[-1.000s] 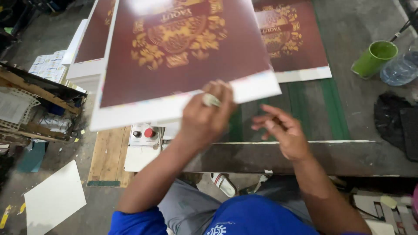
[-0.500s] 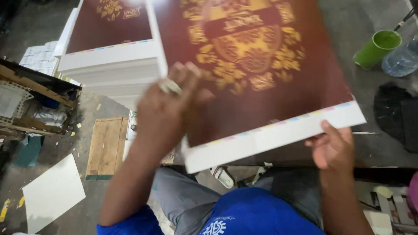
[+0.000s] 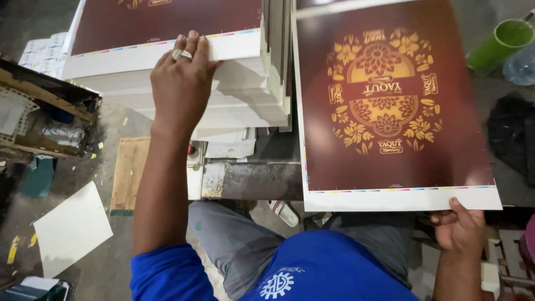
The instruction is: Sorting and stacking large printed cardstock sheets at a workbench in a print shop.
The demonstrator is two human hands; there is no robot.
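A: Right, we start at the grip. Our right hand (image 3: 460, 228) pinches the near white margin of a printed sheet (image 3: 390, 111), thumb over the top edge, fingers curled shut beneath it.

B: And our left hand (image 3: 181, 83), ring on one finger, lies flat with fingers closed together on the near edge of the stack of sheets (image 3: 167, 33) at far left. It presses rather than grasps; nothing is enclosed in it.

A: What's new? A second ago both our hands were at one sheet in the middle, the left holding its edge. Half a second ago the sheet had swung right. Now it lies at right, and the left hand has moved over to the stack.

B: We read that as one sheet taken off and the next being reached for.

A: Count with us: one loose maroon sheet with a gold emblem, one stack beside it with a matching top sheet.

B: Outward: one green cup (image 3: 499, 42) far right, with a clear bottle (image 3: 521, 64) just beside it. One dark bag (image 3: 510, 139) at right.

A: Down on the floor, one white board (image 3: 72, 228) near left, one wooden pallet (image 3: 131, 173) under the stack.
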